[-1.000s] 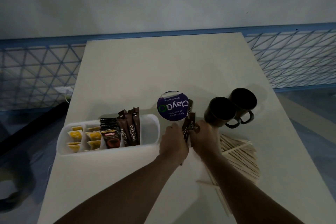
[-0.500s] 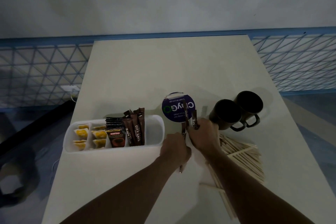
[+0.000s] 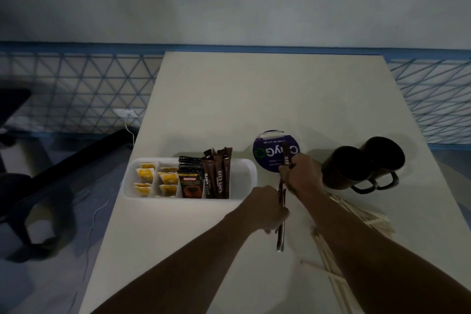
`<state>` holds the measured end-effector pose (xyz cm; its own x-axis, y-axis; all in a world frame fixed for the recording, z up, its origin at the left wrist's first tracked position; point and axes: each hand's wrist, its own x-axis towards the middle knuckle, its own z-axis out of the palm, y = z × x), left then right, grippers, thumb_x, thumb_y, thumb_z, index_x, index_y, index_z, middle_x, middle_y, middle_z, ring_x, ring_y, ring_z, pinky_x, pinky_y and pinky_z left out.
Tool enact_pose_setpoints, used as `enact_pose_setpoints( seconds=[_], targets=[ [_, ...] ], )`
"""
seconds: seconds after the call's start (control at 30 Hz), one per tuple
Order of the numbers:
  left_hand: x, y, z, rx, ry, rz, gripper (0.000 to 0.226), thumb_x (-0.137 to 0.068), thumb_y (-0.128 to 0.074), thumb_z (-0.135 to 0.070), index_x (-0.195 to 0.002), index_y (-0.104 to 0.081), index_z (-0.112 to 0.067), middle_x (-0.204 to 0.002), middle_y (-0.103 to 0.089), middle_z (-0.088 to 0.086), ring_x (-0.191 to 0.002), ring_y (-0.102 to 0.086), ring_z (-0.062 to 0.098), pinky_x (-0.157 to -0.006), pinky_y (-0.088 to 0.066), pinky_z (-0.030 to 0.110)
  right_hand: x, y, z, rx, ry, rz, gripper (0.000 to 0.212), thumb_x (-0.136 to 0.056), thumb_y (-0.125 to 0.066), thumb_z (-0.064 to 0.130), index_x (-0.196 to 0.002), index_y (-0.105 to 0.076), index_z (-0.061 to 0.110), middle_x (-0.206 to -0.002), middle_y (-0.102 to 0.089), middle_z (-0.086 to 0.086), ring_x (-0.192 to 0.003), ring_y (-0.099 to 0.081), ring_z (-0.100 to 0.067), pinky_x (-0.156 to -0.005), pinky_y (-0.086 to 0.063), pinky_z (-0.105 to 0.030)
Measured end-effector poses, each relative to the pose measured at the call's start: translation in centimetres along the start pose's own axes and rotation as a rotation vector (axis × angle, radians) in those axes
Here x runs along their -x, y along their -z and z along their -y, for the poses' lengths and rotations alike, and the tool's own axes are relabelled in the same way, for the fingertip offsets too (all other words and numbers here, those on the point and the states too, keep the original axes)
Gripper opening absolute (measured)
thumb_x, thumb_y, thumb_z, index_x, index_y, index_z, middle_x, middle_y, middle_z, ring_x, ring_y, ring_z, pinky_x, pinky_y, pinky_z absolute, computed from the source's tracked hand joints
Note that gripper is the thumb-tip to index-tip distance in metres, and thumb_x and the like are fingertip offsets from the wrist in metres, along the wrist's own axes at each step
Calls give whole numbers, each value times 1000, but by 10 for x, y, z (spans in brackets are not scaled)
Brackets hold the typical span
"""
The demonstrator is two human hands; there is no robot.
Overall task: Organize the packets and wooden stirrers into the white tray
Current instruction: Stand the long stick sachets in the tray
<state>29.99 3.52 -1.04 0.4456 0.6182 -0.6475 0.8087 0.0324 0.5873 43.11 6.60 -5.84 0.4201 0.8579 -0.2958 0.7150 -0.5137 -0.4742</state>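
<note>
Just right of white tray (image 3: 245, 169): left hand (image 3: 265, 208), fingers curled round bundle of slim dark-brown stick packets (image 3: 280, 234), ends hanging below fist; right hand (image 3: 302, 178) pinches another brown stick (image 3: 287, 157), pale lettering.

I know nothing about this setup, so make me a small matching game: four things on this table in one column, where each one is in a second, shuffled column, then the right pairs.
Things
1. yellow packets
2. dark mugs
3. wooden stirrers
4. brown stick sachets

Places
A. side by side on the right of the table
B. in the left-end compartments of the white tray
C. held in the left hand and right hand
D. heaped on the table, partly under the right arm

Pairs: 1-B, 2-A, 3-D, 4-C
</note>
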Motion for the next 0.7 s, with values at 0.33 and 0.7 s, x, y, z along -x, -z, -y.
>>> enact_pose_setpoints(
  seconds=[0.33, 0.7],
  targets=[
    [18, 25, 4, 144, -37, -34, 15, -91, -58, -17, -93, -67, -5, -70, -68, 4, -49, -61, 10, -51, -47, 18, 6, -4, 5, 57, -61, 61, 15, -82, -69, 24, -84, -60, 12, -71, -65, -5, -60, -64, -18, -57, -57, -32],
    [42, 71, 4, 269, -135, -186, 13, -91, -62, -17, -99, -64, -7, -73, -67, 4, -54, -60, 10, -52, -50, 22, 16, 28, 34, -133, 70, -2, 22, -101, -50, 25, -98, -63, 7, -86, -67, -5, -68, -60, -13, -52, -42, -21]
  ],
)
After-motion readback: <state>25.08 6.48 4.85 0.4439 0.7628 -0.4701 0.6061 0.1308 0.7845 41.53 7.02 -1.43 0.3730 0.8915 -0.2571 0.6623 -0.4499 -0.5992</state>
